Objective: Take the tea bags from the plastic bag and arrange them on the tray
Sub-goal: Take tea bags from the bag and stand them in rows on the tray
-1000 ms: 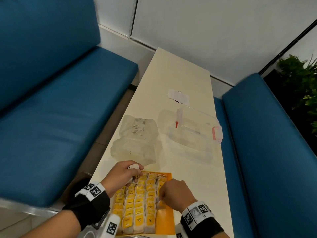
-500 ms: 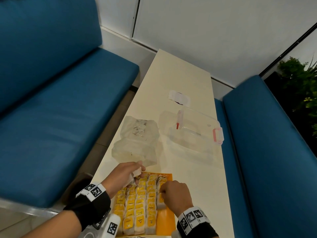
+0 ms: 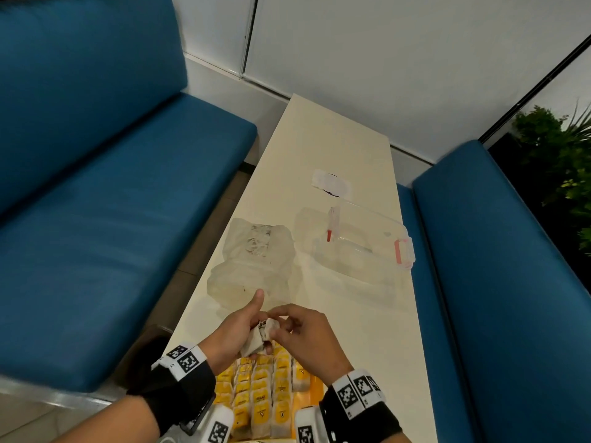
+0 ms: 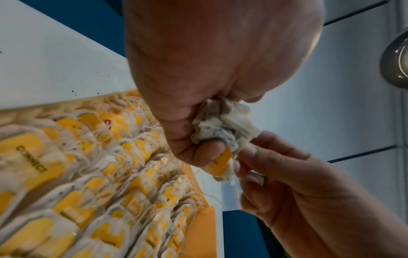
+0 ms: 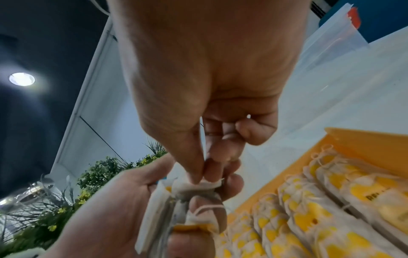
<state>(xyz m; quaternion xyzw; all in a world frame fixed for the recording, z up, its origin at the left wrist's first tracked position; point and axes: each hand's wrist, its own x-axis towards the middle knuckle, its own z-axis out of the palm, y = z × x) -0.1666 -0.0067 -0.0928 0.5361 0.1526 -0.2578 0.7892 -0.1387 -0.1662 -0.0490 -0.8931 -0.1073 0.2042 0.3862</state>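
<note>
Head view: small bunch of tea bags [image 3: 259, 336], pale paper with yellow tags, held at lower centre of frame above orange tray [image 3: 315, 385] of neat rows. Left hand [image 3: 231, 334] curled round bunch, thumb up. Right hand [image 3: 307, 334] pinching top bag's edge.

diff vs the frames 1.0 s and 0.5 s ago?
Both hands rose off the tray and met above its far end. The right hand left the rows and now pinches the top tea bag of the bunch in the left hand. Plastic bag and clear box unchanged.
</note>
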